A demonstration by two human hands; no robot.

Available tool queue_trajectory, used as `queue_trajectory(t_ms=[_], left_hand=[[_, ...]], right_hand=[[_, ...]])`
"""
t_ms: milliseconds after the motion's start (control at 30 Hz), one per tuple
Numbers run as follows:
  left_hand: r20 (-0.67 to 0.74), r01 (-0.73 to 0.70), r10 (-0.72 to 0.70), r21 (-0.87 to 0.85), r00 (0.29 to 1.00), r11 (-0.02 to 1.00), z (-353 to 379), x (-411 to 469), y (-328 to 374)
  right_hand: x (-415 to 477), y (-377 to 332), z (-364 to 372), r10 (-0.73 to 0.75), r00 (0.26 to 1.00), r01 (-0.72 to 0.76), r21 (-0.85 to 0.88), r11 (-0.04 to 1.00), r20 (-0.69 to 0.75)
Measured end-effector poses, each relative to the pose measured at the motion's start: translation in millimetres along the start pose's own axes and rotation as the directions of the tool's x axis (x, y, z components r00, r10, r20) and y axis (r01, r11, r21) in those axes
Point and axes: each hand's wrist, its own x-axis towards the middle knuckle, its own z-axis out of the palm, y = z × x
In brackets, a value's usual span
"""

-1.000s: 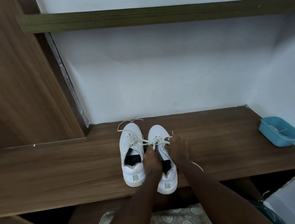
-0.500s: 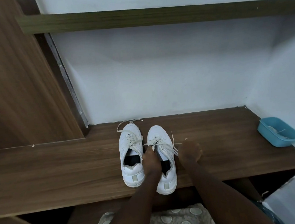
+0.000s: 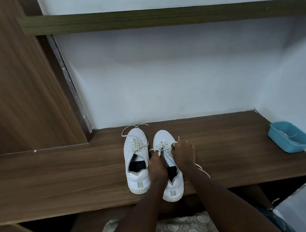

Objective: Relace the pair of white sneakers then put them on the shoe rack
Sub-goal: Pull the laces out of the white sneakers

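Returning right hand (image 3: 184, 152) pinches lace (image 3: 161, 147) again.

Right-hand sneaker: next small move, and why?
Probably pull the lace taut across the eyelets. The left hand and right hand both pinch it over the right-hand sneaker, and a slack end trails on the shelf beside the right wrist.

pale wall (image 3: 163, 74), wooden bench (image 3: 61, 174), patterned rug (image 3: 175, 229)
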Motion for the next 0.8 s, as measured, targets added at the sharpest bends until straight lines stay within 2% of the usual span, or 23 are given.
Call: queue_trajectory(t_ms=[167, 300, 367, 467, 533, 600, 667, 800], left_hand=[[-0.004, 0.006, -0.006, -0.042, 1.0, 0.999, 1, 0, 0], [-0.019, 0.006, -0.007, -0.054, 1.0, 0.999, 2, -1, -1], [-0.026, 0.004, -0.006, -0.069, 1.0, 0.998, 1, -1, -1], [-0.029, -0.009, 0.007, -0.057, 1.0, 0.998, 1, -1, -2], [-0.031, -0.017, 0.016, -0.037, 0.999, 0.999, 2, 0, -2], [-0.027, -0.019, 0.018, -0.032, 0.999, 0.999, 2, 0, -2], [-0.025, -0.018, 0.017, -0.039, 1.0, 0.999, 2, -1, -2], [-0.023, -0.008, 0.007, -0.071, 1.0, 0.997, 2, 0, -3]], right_hand=[[-3, 14, -2, 0.216, 0.976, -0.216, 0.055, 0.975, 0.007], [-7, 24, -1, 0.455, 0.888, -0.46, 0.112, 0.881, 0.069], [-7, 25, -1, 0.495, 0.865, -0.502, 0.112, 0.858, 0.087], [-4, 19, -3, 0.384, 0.923, -0.386, 0.117, 0.915, 0.043], [-2, 12, -2, 0.192, 0.98, -0.196, 0.103, 0.975, 0.045], [-1, 4, 1, 0.035, 0.998, -0.039, 0.078, 0.996, 0.062], [1, -1, 3, -0.007, 0.998, 0.004, 0.05, 0.999, 0.059], [0, 0, 3, 0.004, 1.0, -0.004, 0.006, 1.0, 0.008]])
